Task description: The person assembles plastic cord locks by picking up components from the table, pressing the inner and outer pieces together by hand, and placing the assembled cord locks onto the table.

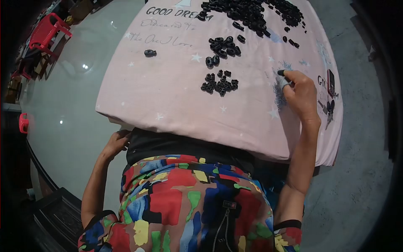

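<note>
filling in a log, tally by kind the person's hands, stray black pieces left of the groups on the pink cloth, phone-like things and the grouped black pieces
Hands: 2 (left hand, right hand)
Stray black piece: 1
Phone-like thing: 1
Grouped black pieces: too packed to count
Total, without the groups: 4

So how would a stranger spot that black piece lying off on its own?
Start with the pink cloth and find the large GOOD DREAM print towards its far left. Just below the script lines under that print lies a small black piece. It sits alone, while the other black pieces are grouped or scattered farther right.
</note>
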Demonstrator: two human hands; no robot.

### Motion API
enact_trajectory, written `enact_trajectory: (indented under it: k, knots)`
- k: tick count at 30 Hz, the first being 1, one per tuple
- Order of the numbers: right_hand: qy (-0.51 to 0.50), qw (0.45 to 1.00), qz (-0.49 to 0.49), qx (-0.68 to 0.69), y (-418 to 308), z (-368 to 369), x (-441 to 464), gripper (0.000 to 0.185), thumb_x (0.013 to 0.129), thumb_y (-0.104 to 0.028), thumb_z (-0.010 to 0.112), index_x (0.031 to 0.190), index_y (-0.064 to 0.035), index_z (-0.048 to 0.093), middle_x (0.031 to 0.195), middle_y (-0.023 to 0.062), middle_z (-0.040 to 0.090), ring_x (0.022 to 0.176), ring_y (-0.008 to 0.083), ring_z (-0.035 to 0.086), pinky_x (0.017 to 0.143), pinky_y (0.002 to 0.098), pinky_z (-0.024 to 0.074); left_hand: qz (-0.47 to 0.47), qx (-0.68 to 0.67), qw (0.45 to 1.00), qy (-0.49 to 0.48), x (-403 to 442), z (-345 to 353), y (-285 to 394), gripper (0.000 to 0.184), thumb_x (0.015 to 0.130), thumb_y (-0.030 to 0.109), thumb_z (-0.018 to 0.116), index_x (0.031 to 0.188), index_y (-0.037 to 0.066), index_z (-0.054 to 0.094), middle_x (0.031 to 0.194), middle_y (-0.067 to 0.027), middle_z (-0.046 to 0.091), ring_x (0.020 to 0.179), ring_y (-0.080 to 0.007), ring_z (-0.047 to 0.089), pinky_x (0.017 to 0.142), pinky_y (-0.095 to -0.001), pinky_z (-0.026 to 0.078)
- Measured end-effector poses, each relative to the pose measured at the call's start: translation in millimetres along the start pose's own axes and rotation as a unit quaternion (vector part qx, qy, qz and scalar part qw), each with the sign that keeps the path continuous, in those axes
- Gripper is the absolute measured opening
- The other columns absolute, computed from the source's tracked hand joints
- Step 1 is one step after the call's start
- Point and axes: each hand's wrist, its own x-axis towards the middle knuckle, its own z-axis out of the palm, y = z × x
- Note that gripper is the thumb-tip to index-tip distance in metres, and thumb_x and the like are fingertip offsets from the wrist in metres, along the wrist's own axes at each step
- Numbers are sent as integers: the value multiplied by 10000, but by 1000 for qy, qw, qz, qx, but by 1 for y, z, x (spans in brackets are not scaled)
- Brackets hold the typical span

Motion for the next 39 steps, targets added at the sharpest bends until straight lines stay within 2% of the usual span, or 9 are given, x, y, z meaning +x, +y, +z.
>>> enact_trajectory:
  k: [10, 13, 18, 20, 22, 25, 30, 33, 39]
  knots:
    - [-74, 994, -80, -11, -27, 18, 29, 215, 740, -105, 612, 912, -24, 711, 871, 204, 677, 829, 377, 655, 760, 442, 509, -34, 113, 992, -45, -40, -34, 49, 393, 951, 384, 569, 994, 11, 687, 771, -43, 657, 678, -120, 606, 568, -254, 446]
    - [-60, 990, -105, 74, -48, 24, 27, 203, 730, -89, 597, 890, -21, 703, 836, 198, 663, 804, 378, 645, 756, 448, 506, 19, 117, 976, -185, -73, -59, 94, 397, 952, 418, 588, 909, 37, 692, 726, -23, 645, 672, -109, 604, 564, -243, 432]
    - [-63, 966, -172, 184, -77, 46, 20, 224, 710, -91, 591, 895, -10, 687, 794, 183, 638, 763, 354, 632, 732, 436, 501, 276, 12, 960, -54, -61, 4, 181, 229, 973, 193, 590, 955, -20, 673, 876, -57, 667, 770, -119, 615, 676, -248, 472]
    - [-74, 964, -156, 204, -78, 48, 18, 216, 739, -83, 596, 918, -5, 689, 821, 180, 650, 784, 346, 641, 730, 415, 508, 425, 188, 885, 13, -39, 37, 220, 272, 944, 123, 589, 1173, -10, 645, 972, -97, 667, 958, -182, 622, 853, -297, 474]
    - [-34, 961, -131, 242, -73, 51, 15, 204, 766, -71, 608, 939, -4, 692, 850, 175, 663, 771, 329, 649, 716, 391, 513, 544, 233, 804, 51, -6, 76, 235, 437, 917, 155, 600, 1324, 5, 549, 1288, -195, 548, 1168, -318, 548, 994, -380, 443]
    - [-37, 958, -75, 272, -66, 46, 15, 186, 808, -60, 630, 972, -4, 696, 892, 165, 679, 718, 288, 659, 676, 352, 516, 572, 360, 727, 118, 18, 130, 240, 665, 860, 259, 693, 1404, -22, 433, 1412, -230, 452, 1319, -401, 413, 1110, -457, 339]
    - [-38, 954, -103, 280, -64, 53, 12, 169, 804, -47, 623, 955, 9, 675, 863, 168, 660, 695, 285, 651, 649, 350, 511, 590, 340, 725, 108, 15, 146, 236, 562, 880, 224, 677, 1363, -1, 497, 1404, -231, 466, 1326, -378, 423, 1103, -451, 349]
    - [-36, 954, -118, 274, -66, 53, 11, 161, 794, -40, 615, 937, 17, 662, 840, 168, 647, 689, 284, 648, 637, 343, 508, 586, 240, 770, 76, 10, 130, 242, 451, 886, 160, 668, 1302, 19, 562, 1373, -218, 503, 1287, -370, 474, 1067, -438, 397]
    - [-54, 926, -58, 368, -69, 63, 14, 143, 799, -48, 606, 904, 23, 671, 788, 146, 664, 623, 188, 641, 580, 325, 492, 534, 267, 765, 240, 32, 87, 259, 348, 881, 117, 661, 1223, 70, 626, 1031, -163, 616, 976, -325, 601, 867, -414, 491]
